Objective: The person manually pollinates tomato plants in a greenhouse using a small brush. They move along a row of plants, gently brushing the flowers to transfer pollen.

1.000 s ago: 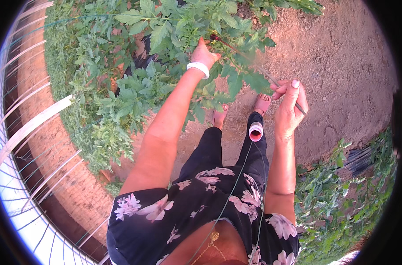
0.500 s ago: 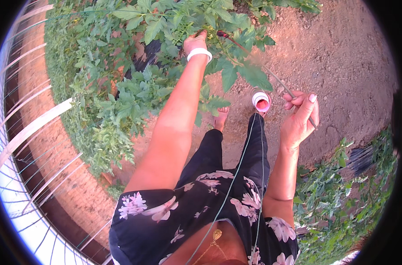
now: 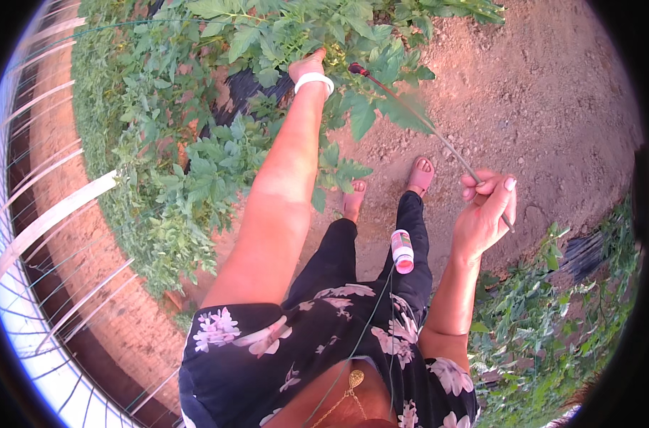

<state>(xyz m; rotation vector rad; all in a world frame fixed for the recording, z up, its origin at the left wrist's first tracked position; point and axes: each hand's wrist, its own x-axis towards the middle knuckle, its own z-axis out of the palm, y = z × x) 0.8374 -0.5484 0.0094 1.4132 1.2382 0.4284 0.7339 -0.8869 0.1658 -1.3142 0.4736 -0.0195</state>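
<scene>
My left hand (image 3: 306, 65), with a white band at the wrist, reaches up into the leafy green plants (image 3: 281, 36); its fingers are hidden among the leaves. My right hand (image 3: 485, 210) pinches a thin long stick (image 3: 424, 121) whose dark red tip reaches toward the foliage near my left hand. A small pink-and-white bottle (image 3: 402, 251) hangs from a cord at my chest, above my legs.
Bare reddish soil path (image 3: 538, 107) lies ahead and to the right. A row of bushy plants (image 3: 167, 178) runs along the left, beside white curved bars (image 3: 46, 214) of a structure. More green plants (image 3: 553, 321) grow at lower right. My sandalled feet (image 3: 421, 175) stand on the soil.
My right hand has moved right and down and now holds the thin stick, pointing it at the leaves. The small bottle has left that hand and hangs lower. My left hand went deeper into the foliage.
</scene>
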